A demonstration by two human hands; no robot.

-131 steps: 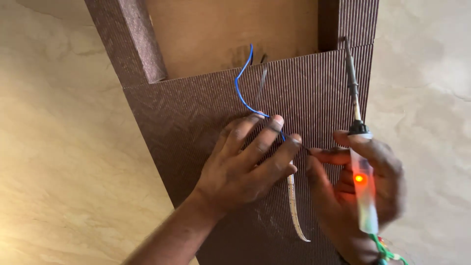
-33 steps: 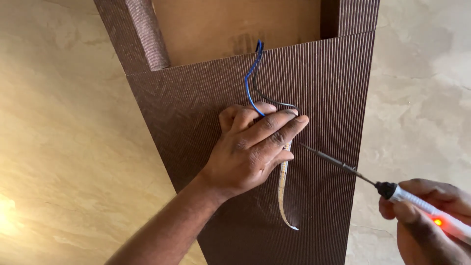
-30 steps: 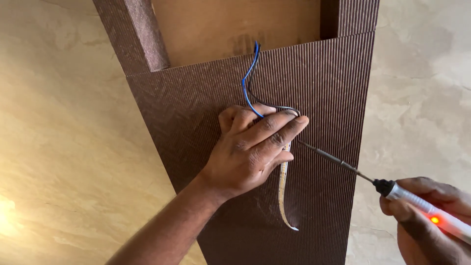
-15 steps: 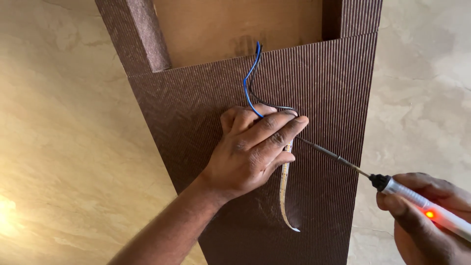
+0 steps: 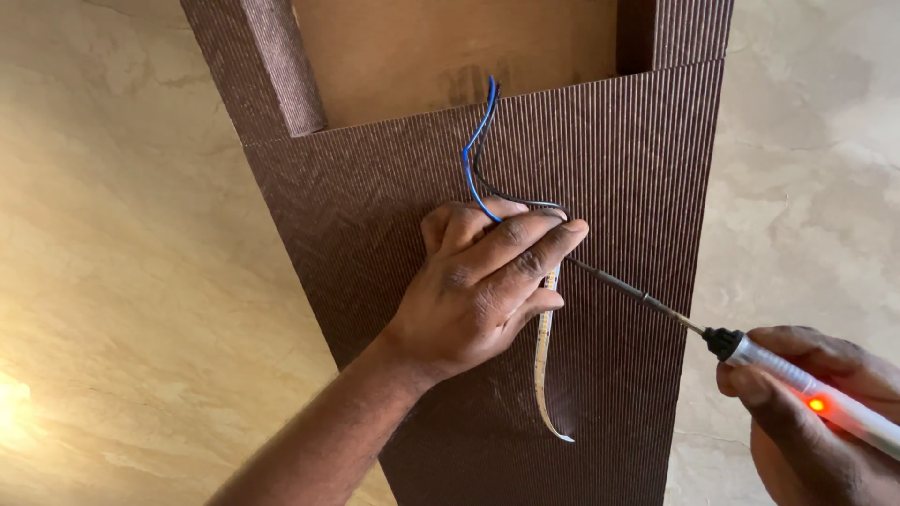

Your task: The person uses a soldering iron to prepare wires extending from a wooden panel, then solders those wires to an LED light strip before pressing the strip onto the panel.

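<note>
The left hand is laid flat on a brown ribbed panel, fingers stretched toward 2 o'clock and pressed down on the top end of a pale LED strip. Nothing is really gripped there, the strip is just pinned against the panel. From under the fingers the strip is seen running down toward 6 o'clock, with its free end curled up a bit off the surface.

A blue wire and a dark one beside it are led from the fingertips up to 12 o'clock, over the panel's top edge, where a plain plywood board is seen behind.

At 4 o'clock a soldering iron is held in the right hand, fingers closed around its white handle, a red light glowing on it. Its thin tip is pointed toward 10 o'clock and brought right to the left fingertips, where strip and wires meet. Actual contact can't be made out.

The panel is stood over a beige marbled floor.
</note>
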